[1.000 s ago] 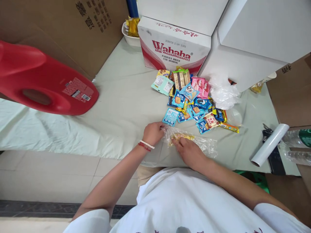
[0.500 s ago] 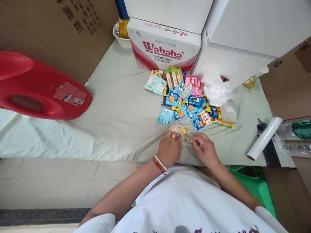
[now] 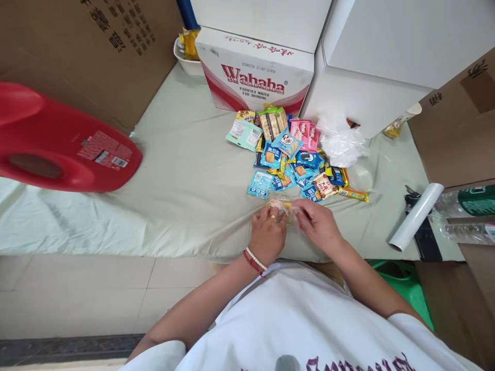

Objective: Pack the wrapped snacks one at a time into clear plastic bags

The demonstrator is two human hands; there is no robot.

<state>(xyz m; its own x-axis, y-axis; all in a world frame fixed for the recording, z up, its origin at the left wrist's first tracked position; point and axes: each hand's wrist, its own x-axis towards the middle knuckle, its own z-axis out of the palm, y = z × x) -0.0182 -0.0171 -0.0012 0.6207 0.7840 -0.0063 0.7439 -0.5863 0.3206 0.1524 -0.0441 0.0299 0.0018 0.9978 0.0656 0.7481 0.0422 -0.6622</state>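
A small yellow item in crinkled clear plastic wrap [image 3: 279,204] lies at the table's front edge, between my hands and partly hidden by them. My left hand [image 3: 268,233], with a ring and bracelets, has its fingers curled down over the wrap's left part. From the other side, my right hand [image 3: 319,224] pinches the wrap's right end between thumb and fingers. Just beyond them, a light-blue snack packet [image 3: 260,184] sits at the near left of a heap of snack packets [image 3: 305,159] in blue, pink, yellow and green.
Behind the heap stands a Wahaha water carton [image 3: 255,72]. A red jug [image 3: 69,139] is at the left. A white bunched plastic bag [image 3: 342,141] lies right of the snacks. Farther right are a white roll [image 3: 416,217] and clear bottles [image 3: 460,202]. A green stool [image 3: 412,293] is below the edge.
My left hand has moved right, onto the wrapped item. My right hand has let go of its middle and taken the wrap's right end. The loose plastic is now gathered in closer.
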